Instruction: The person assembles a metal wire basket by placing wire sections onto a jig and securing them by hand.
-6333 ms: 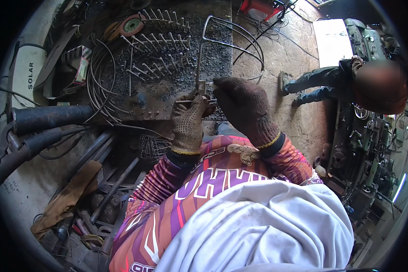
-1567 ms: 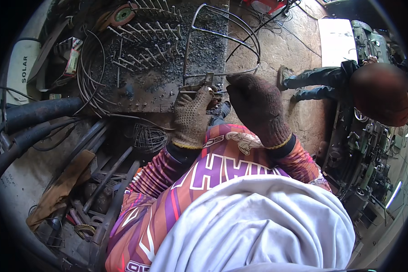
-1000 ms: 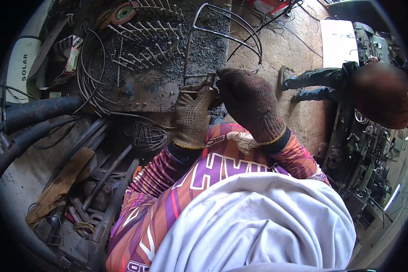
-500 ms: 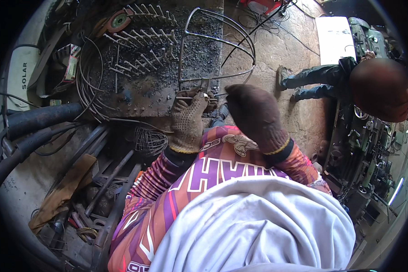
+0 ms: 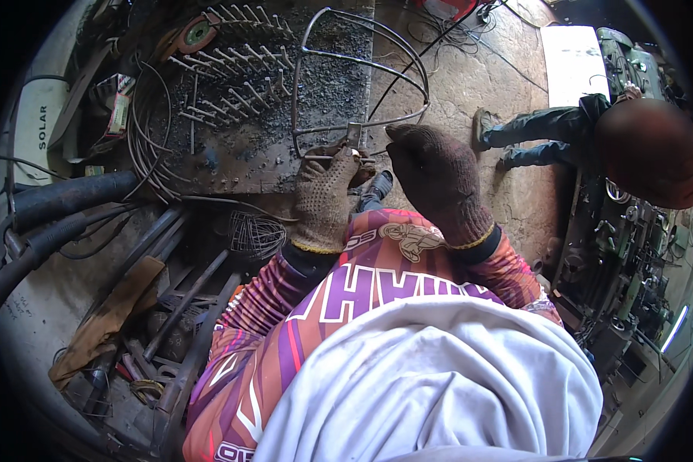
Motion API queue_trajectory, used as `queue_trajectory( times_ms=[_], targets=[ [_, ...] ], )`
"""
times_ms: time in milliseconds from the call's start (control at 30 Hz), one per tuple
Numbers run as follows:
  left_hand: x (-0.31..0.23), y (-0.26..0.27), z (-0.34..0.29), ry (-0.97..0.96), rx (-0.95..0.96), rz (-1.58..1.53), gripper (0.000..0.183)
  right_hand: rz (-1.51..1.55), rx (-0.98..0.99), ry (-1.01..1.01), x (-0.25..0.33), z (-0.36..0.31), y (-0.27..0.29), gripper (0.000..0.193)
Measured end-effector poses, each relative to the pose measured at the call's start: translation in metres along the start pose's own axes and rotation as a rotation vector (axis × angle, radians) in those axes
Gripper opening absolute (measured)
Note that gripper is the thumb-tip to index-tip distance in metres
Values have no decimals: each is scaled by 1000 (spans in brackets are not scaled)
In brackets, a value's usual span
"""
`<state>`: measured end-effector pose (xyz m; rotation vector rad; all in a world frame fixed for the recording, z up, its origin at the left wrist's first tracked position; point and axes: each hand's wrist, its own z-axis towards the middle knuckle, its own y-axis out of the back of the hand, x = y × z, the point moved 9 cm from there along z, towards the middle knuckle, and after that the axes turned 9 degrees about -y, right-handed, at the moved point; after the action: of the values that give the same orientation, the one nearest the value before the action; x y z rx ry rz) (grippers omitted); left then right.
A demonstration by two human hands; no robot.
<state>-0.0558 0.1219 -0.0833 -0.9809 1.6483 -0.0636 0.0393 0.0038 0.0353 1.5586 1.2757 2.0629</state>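
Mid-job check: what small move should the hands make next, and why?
Probably bring the right hand in toward the metal tab to steady it: the left hand is closed around the thin rod just below, and the right hand sits apart, off to the tab's right.

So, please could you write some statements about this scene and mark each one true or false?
1. The left hand holds a thin metal rod. True.
2. The left hand is bare. False: it wears a dotted glove.
3. The bent-rod frame reaches past the right edge of the table. True.
4. The two hands touch. False: a gap separates the left hand from the right hand.
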Motion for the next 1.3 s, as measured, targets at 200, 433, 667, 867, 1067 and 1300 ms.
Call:
queue_trajectory(
  times_ms=[200,433,667,867,1067,1300],
  targets=[
    [1,-1,2,-31,19,29,13,35,9,31,5,2,-3,16],
    [-8,-5,1,-74,43,110,15,3,14,130,15,13,-10,18],
    [-14,-15,2,-128,106,93,20,-107,71,159,22,15,-21,14],
    [4,1,4,-84,-2,29,21,-194,66,202,29,13,-23,16],
    [-21,-7,0,-290,5,292,17,-290,153,164,25,17,-23,14],
    [-4,-11,-4,-62,55,176,16,-102,34,94,5,11,13,15]
  ],
)
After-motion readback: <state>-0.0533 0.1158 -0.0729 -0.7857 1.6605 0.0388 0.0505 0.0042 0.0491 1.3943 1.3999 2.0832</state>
